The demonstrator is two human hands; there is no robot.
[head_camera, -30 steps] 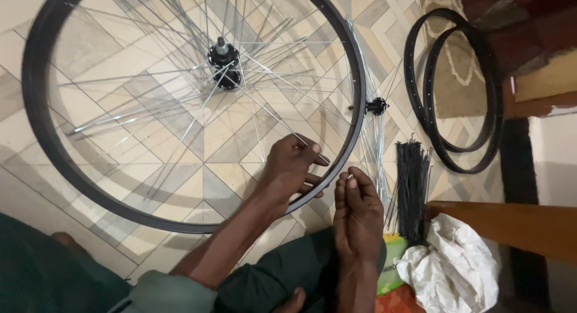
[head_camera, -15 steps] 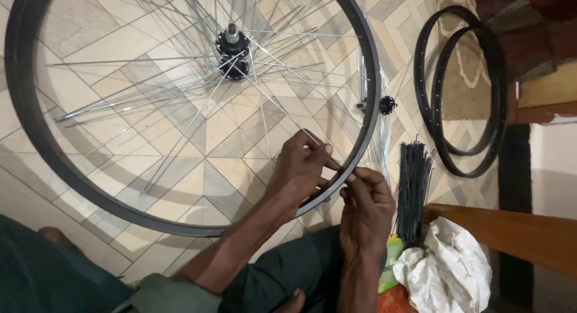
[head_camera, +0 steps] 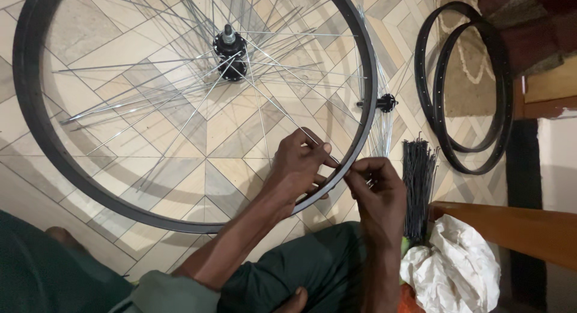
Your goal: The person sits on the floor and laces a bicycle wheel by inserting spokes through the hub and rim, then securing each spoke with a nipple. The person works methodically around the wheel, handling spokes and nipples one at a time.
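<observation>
A black bicycle rim (head_camera: 36, 126) lies on the tiled floor with a black hub (head_camera: 230, 50) at its middle and several thin silver spokes fanning out. My left hand (head_camera: 300, 165) reaches inside the rim's lower right arc and pinches a spoke (head_camera: 282, 114) near its rim end. My right hand (head_camera: 375, 190) is just outside the rim at the same spot, fingers pinched together against the rim's outer edge; what they hold is too small to see.
A bundle of dark spokes (head_camera: 418, 181) lies right of my hands. A second hub (head_camera: 384, 102) with silver spokes sits beside the wheel. Two bare black rims (head_camera: 502, 120) lie at the upper right. A white plastic bag (head_camera: 457, 265) and a wooden plank (head_camera: 517, 229) are at lower right.
Both hands have moved together at the rim's lower right arc; my right hand rose from below the rim to meet the left at the spoke end.
</observation>
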